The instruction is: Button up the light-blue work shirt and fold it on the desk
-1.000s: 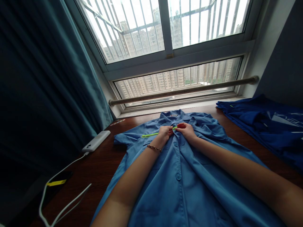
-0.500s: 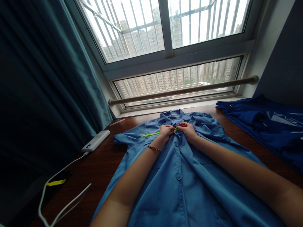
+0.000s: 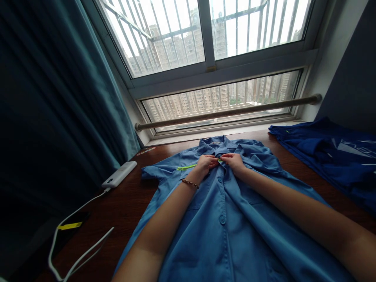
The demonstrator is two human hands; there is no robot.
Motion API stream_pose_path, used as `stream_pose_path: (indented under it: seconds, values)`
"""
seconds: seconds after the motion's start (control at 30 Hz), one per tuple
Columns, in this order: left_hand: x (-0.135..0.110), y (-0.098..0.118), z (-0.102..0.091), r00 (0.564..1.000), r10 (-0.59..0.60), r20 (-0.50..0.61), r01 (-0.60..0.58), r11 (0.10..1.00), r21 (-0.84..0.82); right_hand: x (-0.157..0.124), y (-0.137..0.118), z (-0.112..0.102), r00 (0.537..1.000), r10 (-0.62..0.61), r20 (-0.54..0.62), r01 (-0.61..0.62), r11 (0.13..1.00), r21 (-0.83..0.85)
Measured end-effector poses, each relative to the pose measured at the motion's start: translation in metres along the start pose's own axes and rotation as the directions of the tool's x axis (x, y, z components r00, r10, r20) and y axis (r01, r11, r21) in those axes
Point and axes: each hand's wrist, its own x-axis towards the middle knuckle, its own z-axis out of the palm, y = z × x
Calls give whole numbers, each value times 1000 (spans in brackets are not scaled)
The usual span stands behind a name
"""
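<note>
A blue short-sleeved shirt [image 3: 199, 231] lies front up, its collar toward the window. At the upper chest, my left hand [image 3: 207, 163] pinches the cloth of the front opening beside a yellow-green stripe. My right hand [image 3: 234, 161] pinches the other side of the same opening, its fingertips almost meeting those of the left. Whatever button sits between the fingertips is hidden. Lower on the front, a button [image 3: 222, 219] shows at the placket, with another above it. A braided bracelet [image 3: 190, 183] circles my left wrist.
Dark blue folded clothing [image 3: 331, 152] lies at the right of the brown wooden surface [image 3: 123, 211]. At the left are a white power bank [image 3: 120, 174] with a white cable [image 3: 80, 206] and a dark curtain [image 3: 67, 98]. A metal rail [image 3: 229, 113] crosses before the window.
Both hands stay at the front opening with only slight finger movement. My left fingers look a little more extended under the cloth edge. The shirt lies as before.
</note>
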Motion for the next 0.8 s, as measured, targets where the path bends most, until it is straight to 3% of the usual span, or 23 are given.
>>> stream_pose_path:
  seconds: [0.57,0.8]
  values:
    - [-4,0,3,997,9,79,-9,1000,1,-1,-6,-1,999,30,44,-35,994,106]
    - [-5,-2,8,980,198,-13,-195,972,132,-1,-8,-1,998,58,12,-59,982,181]
